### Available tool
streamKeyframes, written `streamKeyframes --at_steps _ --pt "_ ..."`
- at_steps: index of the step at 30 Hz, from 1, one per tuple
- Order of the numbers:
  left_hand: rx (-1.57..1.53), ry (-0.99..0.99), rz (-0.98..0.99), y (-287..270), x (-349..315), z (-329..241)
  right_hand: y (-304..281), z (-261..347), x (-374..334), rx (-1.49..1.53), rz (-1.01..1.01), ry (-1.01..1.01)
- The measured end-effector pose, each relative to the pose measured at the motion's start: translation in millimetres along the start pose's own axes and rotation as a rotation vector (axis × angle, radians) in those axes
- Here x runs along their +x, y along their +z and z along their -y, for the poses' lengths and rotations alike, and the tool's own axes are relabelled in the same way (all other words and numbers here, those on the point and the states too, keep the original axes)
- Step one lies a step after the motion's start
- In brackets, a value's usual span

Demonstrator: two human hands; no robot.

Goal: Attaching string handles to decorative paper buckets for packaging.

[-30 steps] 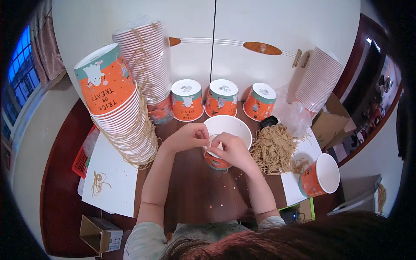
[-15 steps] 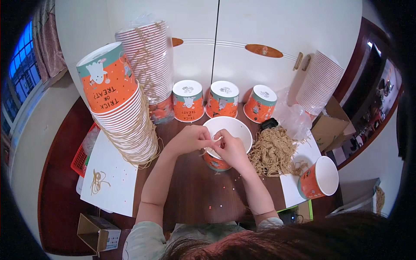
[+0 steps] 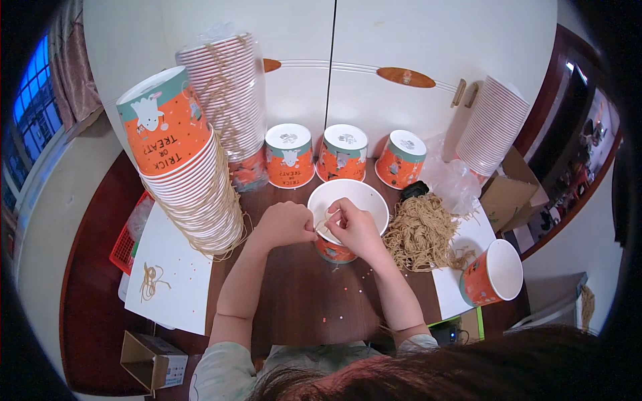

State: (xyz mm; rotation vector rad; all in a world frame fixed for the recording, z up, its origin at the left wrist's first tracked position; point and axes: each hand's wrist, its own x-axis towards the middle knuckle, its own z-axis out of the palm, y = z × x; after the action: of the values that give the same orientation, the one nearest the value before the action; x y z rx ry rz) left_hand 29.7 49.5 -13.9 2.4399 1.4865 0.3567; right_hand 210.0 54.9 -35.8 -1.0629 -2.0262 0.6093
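Observation:
An orange and teal paper bucket [image 3: 336,251] stands upright in front of me, its white inside facing up. Both hands are at its near rim. My left hand [image 3: 286,224] is closed at the rim's left side, back of the hand up, pinching a thin pale cord [image 3: 322,224]; its fingertips are partly hidden. At the near edge of the opening, my right hand [image 3: 354,227] is closed too, thumb and forefinger pinched on the cord. To the right of the bucket lies a heap of tan cords [image 3: 422,235].
Upside-down buckets [image 3: 289,157] line the back of the brown table [image 3: 287,301]. A tall bucket stack [image 3: 194,187] draped with cords stands left, a bagged stack [image 3: 224,93] behind it. Another stack [image 3: 491,127] rises at back right. One bucket [image 3: 491,273] lies tipped at the right edge.
My left hand has drawn a little left and turned its back upward, away from my right hand. The right hand has stayed almost in place at the rim.

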Motion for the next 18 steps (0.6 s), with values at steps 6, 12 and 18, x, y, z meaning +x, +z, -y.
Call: streamKeyframes --at_steps 6,12,18 --pt "0.004 0.0 -0.141 1.6 -0.9 -2.1 -1.7 2.0 -0.2 -0.013 0.025 0.023" --pt "-0.07 0.018 -0.168 -2.8 -0.9 4.0 -0.1 -4.1 0.0 0.008 -0.01 -0.016" --pt "-0.036 0.054 -0.098 -1.8 -0.4 0.2 0.4 -1.7 1.1 0.016 0.007 -0.016"
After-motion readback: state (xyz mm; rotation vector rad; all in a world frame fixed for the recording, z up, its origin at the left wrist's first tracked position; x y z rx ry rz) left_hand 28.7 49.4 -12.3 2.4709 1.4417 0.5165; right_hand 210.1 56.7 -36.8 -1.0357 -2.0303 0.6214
